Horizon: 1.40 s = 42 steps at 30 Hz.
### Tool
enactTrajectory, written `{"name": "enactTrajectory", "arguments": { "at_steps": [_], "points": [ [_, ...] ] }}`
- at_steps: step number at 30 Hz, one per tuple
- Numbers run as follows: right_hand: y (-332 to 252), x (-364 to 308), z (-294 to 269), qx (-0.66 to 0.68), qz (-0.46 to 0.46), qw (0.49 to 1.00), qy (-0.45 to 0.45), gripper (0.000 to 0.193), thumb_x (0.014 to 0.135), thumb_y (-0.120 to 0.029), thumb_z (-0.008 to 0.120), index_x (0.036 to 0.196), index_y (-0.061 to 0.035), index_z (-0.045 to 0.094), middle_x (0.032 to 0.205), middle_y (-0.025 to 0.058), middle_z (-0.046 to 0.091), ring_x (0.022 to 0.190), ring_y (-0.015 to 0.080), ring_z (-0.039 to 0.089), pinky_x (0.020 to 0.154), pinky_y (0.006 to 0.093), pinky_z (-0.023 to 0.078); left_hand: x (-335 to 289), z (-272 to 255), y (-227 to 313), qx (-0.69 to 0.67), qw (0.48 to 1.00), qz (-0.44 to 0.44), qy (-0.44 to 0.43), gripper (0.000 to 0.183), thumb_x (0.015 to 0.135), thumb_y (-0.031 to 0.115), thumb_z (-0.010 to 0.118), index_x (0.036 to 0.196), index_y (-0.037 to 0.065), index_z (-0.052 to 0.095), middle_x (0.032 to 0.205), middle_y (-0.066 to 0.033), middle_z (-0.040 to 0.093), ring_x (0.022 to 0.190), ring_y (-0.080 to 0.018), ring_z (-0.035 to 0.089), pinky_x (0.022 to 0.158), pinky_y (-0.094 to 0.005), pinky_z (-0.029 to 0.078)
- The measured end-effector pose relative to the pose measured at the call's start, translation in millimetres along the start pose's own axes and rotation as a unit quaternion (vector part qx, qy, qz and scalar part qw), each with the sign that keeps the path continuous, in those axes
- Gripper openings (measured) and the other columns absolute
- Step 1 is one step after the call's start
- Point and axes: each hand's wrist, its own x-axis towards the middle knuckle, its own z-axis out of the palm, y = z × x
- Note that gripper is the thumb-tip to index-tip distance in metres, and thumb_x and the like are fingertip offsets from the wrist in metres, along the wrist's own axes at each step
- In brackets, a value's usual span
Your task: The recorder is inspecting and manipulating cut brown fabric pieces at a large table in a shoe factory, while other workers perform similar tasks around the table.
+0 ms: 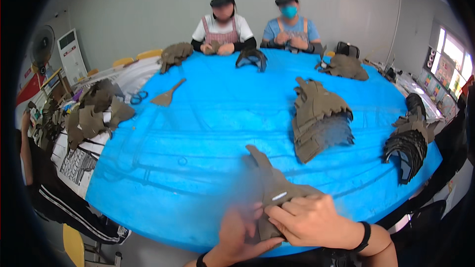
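A flat, grey-brown cut piece [270,174], apparently soft sheet material, hangs between my hands over the near table edge. It has a narrow strip pointing away from me and a small white mark on its face. My right hand [311,220] has its fingers curled over the piece's right side, pinching it. Lower left, my left hand [238,235] grips the near edge, its thumb stretched along the bottom; a blurred patch in the picture partly hides its fingers. Beyond my right hand lies a fanned stack of similar brown pieces [316,104].
The blue-covered table [222,94] also bears black curved pieces [408,143] at right, a black curved piece [252,59] at the far side and a lone brown piece [169,94]. More brown pieces [89,118] are heaped at left. Two people [225,29] work opposite.
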Motion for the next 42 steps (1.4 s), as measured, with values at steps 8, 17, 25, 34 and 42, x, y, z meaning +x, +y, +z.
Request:
{"name": "enactTrajectory", "arguments": {
  "at_steps": [8, 17, 25, 34, 42],
  "points": [
    [-3.9, -21.1, 14.2, -0.057, -0.037, 0.994, 0.089, 0.017, 0.072, -0.03, 0.075, 0.079, -0.0147, 0.07, 0.063, -0.0067, 0.055, 0.054, 0.0106, 0.052, 0.044, 0.0241, 0.038, -4.8, 6.2, -6.4, 0.025, 0.979, 0.2, 0.039, 0.054, 0.065, 0.023, 0.092, 0.093, 0.004, 0.05, 0.107, -0.0184, 0.061, 0.104, -0.0378, 0.062, 0.09, -0.0536, 0.048],
    [-9.2, -22.3, 19.1, 0.052, 0.029, 0.997, 0.052, 0.054, 0.082, -0.041, 0.064, 0.12, -0.0029, 0.064, 0.13, 0.0125, 0.06, 0.124, 0.0322, 0.054, 0.097, 0.0466, 0.044, -4.9, 3.2, -6.3, -0.082, 0.991, 0.107, 0.025, 0.045, 0.069, 0.018, 0.089, 0.081, 0.006, 0.048, 0.107, -0.0182, 0.065, 0.106, -0.0378, 0.062, 0.093, -0.05, 0.049],
    [-5.9, -25.5, 11.9, 0.073, 0.059, 0.995, -0.035, 0.076, 0.068, -0.051, 0.073, 0.133, -0.0148, 0.059, 0.153, 0.0104, 0.04, 0.141, 0.0365, 0.035, 0.1, 0.0513, 0.038, -6.5, -5.2, -3.7, -0.153, 0.987, 0.002, 0.047, 0.046, 0.09, 0.039, 0.07, 0.082, 0.003, 0.043, 0.121, -0.0236, 0.059, 0.101, -0.0271, 0.057, 0.082, -0.0331, 0.043],
    [19.8, -24.2, 2.3, 0.169, -0.003, 0.961, -0.22, 0.068, 0.076, -0.063, 0.067, 0.14, -0.0507, 0.047, 0.162, 0.0153, 0.02, 0.147, 0.0462, 0.012, 0.111, 0.0652, 0.011, -13.2, -12.3, 15.3, -0.135, 0.98, -0.142, -0.034, 0.067, 0.075, 0.045, 0.083, 0.102, 0.001, 0.041, 0.141, -0.0252, 0.045, 0.103, -0.0259, 0.048, 0.085, -0.0334, 0.041],
    [-5.9, -47.8, 21.6, -0.004, 0.024, 0.999, -0.03, 0.068, 0.065, -0.024, 0.071, 0.132, -0.0313, 0.061, 0.151, 0.0125, 0.042, 0.135, 0.0373, 0.042, 0.095, 0.0512, 0.042, -23.3, -5.7, 8.5, -0.135, 0.981, -0.12, -0.069, 0.085, 0.065, 0.042, 0.09, 0.117, -0.002, 0.04, 0.139, -0.0239, 0.043, 0.089, -0.0248, 0.043, 0.079, -0.0341, 0.041]
  ]
}}
